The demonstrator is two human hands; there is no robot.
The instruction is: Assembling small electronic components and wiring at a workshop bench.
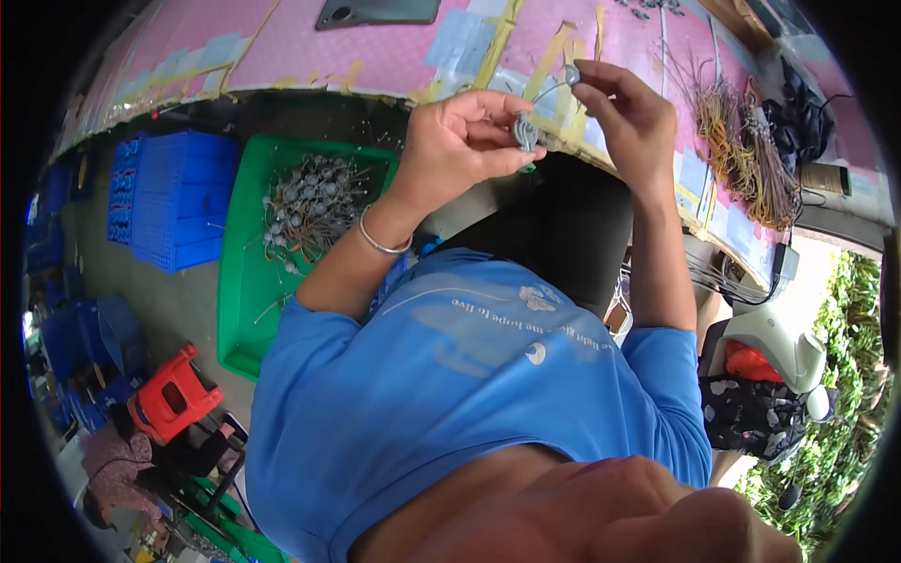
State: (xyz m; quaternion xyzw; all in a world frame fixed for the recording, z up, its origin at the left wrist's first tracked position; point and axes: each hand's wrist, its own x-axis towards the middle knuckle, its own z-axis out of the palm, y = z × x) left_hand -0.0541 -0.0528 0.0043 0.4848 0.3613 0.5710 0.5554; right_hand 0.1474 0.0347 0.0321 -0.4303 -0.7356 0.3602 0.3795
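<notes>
My left hand is closed, with a small grey ribbed piece pinched between thumb and fingers just past the table's near edge. To its right, my right hand pinches a small round grey part between thumb and index finger. A thin pale wire stretches from that round part toward the grey piece in my left hand; where it ends is hidden. Below and left of my left forearm, a green tray holds a heap of round grey parts with wires.
The table is pink with yellow and blue tape, and a dark phone lies on it. Bundles of brown and yellow wires lie at the right. Blue crates and a red stool stand left, near another person.
</notes>
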